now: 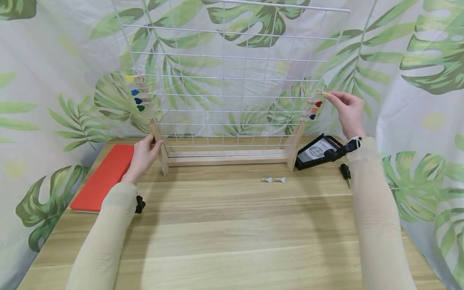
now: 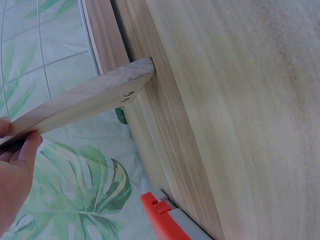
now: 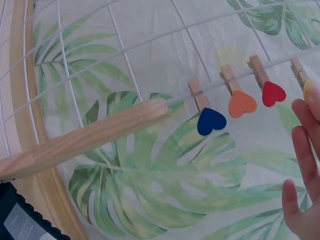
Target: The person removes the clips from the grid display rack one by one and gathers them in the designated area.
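Observation:
A white wire grid point(image 1: 232, 80) stands in a wooden stand point(image 1: 224, 160) on the table. My left hand point(image 1: 152, 144) grips the stand's left post point(image 2: 85, 102), with the thumb on one side and the fingers on the other. At the grid's right edge my right hand point(image 1: 331, 96) pinches a wooden clothespin point(image 1: 324, 93) that sits on a wire. Just below it hang a red heart pin point(image 3: 273, 93), an orange one point(image 3: 242, 103) and a blue one point(image 3: 210, 121). Several heart pins point(image 1: 137, 93) are clipped on the grid's left edge.
Two loose white-tipped pins point(image 1: 273, 179) lie on the wooden table point(image 1: 232, 241) in front of the stand. A red pad point(image 1: 105, 177) lies at the left, a black device point(image 1: 319, 152) and a small black tool point(image 1: 346, 174) at the right. Leaf-print cloth surrounds the table.

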`<control>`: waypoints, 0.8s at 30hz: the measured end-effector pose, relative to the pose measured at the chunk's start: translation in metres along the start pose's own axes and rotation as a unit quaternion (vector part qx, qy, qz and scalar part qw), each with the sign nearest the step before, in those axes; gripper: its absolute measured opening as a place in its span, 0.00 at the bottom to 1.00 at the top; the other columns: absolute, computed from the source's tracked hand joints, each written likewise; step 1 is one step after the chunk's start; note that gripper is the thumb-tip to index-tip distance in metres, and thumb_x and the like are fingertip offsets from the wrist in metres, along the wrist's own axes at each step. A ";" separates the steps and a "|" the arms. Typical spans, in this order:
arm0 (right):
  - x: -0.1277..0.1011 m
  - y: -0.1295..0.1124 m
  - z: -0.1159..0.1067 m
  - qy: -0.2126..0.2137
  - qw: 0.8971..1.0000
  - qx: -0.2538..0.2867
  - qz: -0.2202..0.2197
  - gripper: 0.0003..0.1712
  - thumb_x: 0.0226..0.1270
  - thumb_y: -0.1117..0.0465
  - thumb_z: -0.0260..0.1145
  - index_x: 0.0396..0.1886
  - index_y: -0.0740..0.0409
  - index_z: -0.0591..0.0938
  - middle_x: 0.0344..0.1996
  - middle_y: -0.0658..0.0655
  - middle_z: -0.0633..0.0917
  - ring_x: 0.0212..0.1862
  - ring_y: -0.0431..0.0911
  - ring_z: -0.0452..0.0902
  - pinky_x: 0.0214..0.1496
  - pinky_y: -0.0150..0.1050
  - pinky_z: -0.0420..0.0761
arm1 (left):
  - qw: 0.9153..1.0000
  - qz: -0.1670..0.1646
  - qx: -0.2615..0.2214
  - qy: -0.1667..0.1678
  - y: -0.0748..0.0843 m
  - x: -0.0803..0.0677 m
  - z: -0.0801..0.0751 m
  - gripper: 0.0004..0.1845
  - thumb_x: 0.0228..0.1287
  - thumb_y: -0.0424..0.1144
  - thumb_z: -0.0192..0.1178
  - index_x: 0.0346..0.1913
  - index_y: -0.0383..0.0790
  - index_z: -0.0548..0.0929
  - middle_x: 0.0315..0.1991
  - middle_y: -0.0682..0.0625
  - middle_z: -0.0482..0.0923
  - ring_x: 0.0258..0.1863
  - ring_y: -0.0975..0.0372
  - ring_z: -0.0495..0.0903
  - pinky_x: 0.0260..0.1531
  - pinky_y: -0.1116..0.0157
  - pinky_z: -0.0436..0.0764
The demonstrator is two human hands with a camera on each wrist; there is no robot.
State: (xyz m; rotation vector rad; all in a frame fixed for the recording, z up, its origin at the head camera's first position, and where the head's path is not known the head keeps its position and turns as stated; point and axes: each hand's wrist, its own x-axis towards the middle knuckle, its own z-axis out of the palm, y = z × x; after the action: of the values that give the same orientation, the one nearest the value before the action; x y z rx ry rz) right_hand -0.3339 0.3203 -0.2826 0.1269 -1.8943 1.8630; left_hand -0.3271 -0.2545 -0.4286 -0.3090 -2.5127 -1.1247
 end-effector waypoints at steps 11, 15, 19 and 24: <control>-0.013 0.009 -0.020 -0.001 1.000 -0.010 -0.012 0.07 0.61 0.64 0.73 0.40 0.56 0.89 0.34 0.41 0.90 0.40 0.34 0.82 0.48 0.24 0.75 | 1.000 -0.002 -0.003 -0.002 0.001 0.000 0.001 0.13 0.76 0.37 0.52 0.47 0.26 0.76 0.48 0.29 0.81 0.45 0.45 0.82 0.32 0.89 0.66; -0.030 0.007 -0.024 -0.015 0.999 -0.043 -0.002 0.10 0.63 0.63 0.72 0.44 0.57 0.89 0.34 0.40 0.90 0.40 0.34 0.81 0.48 0.23 0.75 | 1.000 0.000 0.002 -0.002 0.001 0.000 0.001 0.13 0.76 0.37 0.52 0.46 0.26 0.76 0.46 0.29 0.82 0.43 0.47 0.81 0.31 0.87 0.67; -0.042 0.017 -0.030 -0.025 0.996 -0.086 0.010 0.12 0.63 0.61 0.72 0.47 0.55 0.88 0.35 0.37 0.89 0.39 0.33 0.80 0.45 0.21 0.77 | 1.000 -0.003 0.006 0.000 0.001 -0.001 0.002 0.12 0.76 0.37 0.52 0.45 0.27 0.75 0.44 0.31 0.82 0.41 0.49 0.80 0.30 0.86 0.68; -0.057 0.040 -0.038 -0.044 0.987 -0.155 0.017 0.16 0.65 0.57 0.71 0.51 0.57 0.86 0.37 0.31 0.88 0.39 0.30 0.81 0.44 0.20 0.77 | 1.000 -0.006 0.006 0.004 0.001 -0.001 0.002 0.12 0.76 0.37 0.52 0.43 0.27 0.75 0.43 0.30 0.82 0.43 0.48 0.81 0.31 0.87 0.67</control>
State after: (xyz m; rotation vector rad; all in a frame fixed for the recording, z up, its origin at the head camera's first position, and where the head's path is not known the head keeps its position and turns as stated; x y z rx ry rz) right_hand -0.2890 0.3445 -0.3431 0.0732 -2.2337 1.5814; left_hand -0.3263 -0.2526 -0.4296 -0.2860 -2.5172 -1.1115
